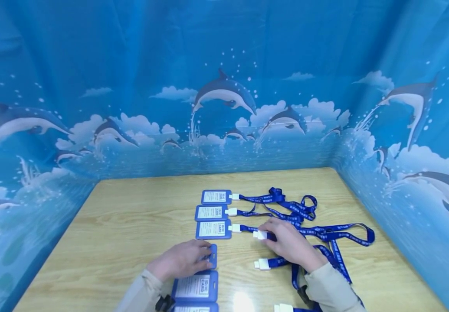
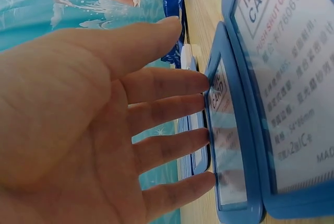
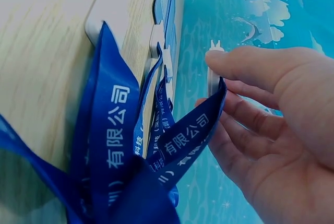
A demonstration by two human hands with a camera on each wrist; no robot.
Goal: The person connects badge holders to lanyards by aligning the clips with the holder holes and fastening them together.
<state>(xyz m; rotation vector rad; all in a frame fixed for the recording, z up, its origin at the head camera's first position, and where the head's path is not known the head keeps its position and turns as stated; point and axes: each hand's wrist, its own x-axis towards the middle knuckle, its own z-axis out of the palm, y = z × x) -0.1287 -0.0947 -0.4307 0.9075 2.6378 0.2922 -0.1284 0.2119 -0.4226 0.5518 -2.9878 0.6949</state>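
One flat blue plastic card holder [image 2: 232, 151] lay on the pale wood-grain worktop [image 1: 150, 208] beneath a left hand [image 1: 185, 258], its fingers extended and touching it; to the holder's right, a right hand [image 1: 286, 242] pinched a white plastic clip [image 1: 261, 235]. Overlapping blue printed fabric straps [image 1: 327, 236] farther right might have snagged it. The holder's long axis ran sideways, slotted end facing the clip.

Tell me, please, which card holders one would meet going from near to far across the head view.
Cut-off card holder, second card holder, third card holder, partly under the left hand, nearest clipped holder, middle clipped holder, farthest clipped holder.
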